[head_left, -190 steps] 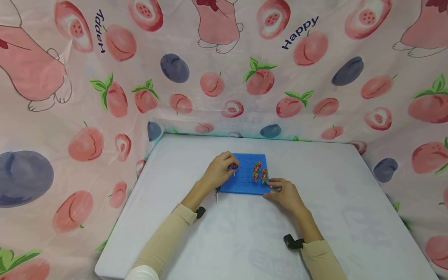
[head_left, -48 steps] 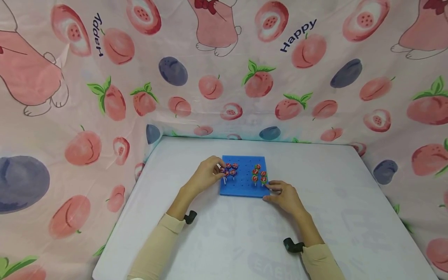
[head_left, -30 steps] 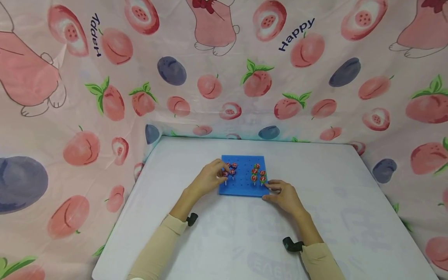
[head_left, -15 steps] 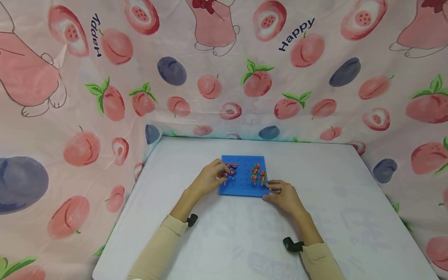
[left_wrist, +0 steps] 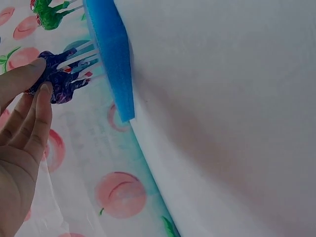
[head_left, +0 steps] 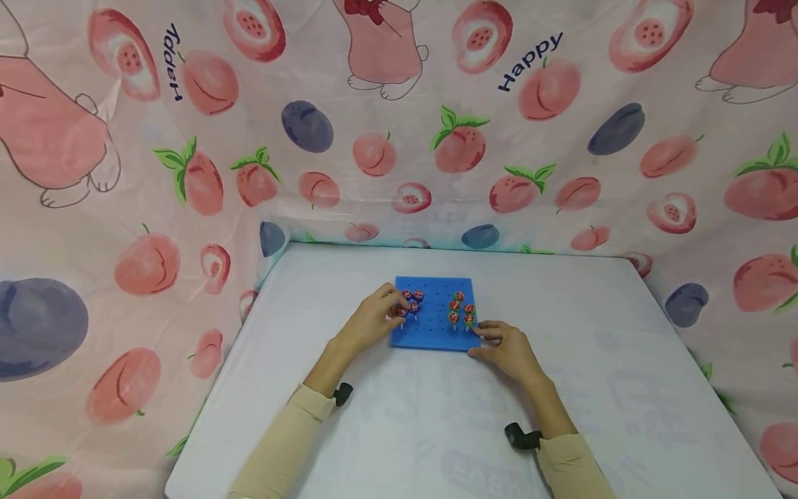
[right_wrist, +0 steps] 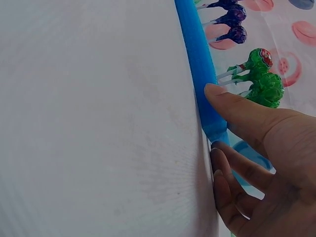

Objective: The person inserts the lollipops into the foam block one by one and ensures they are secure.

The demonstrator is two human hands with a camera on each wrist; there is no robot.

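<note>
A blue board (head_left: pixel 433 338) with rows of small holes lies on the white table. My left hand (head_left: pixel 370 317) is over its left side, thumb and fingertips pinching the wrapped head of a purple lollipop (left_wrist: pixel 45 79), whose white stick points down to the board. Several other purple lollipops (head_left: pixel 418 296) stand beside it, partly hidden by the fingers. My right hand (head_left: pixel 510 348) holds the board's front right corner, the thumb (right_wrist: pixel 217 92) against the front edge and the fingers along the right side. Near it, several green lollipops (head_left: pixel 454 317) with red tops stand upright in the board.
Between the purple and green groups run bare rows of holes. White tabletop (head_left: pixel 430 423) surrounds the board. A fruit-printed cloth (head_left: pixel 374 187) hangs behind the table and along both sides.
Over six seconds, more purple lollipops have come to stand at the board's left. My left hand has moved forward and left, from one lollipop to another. My right hand stays at the corner.
</note>
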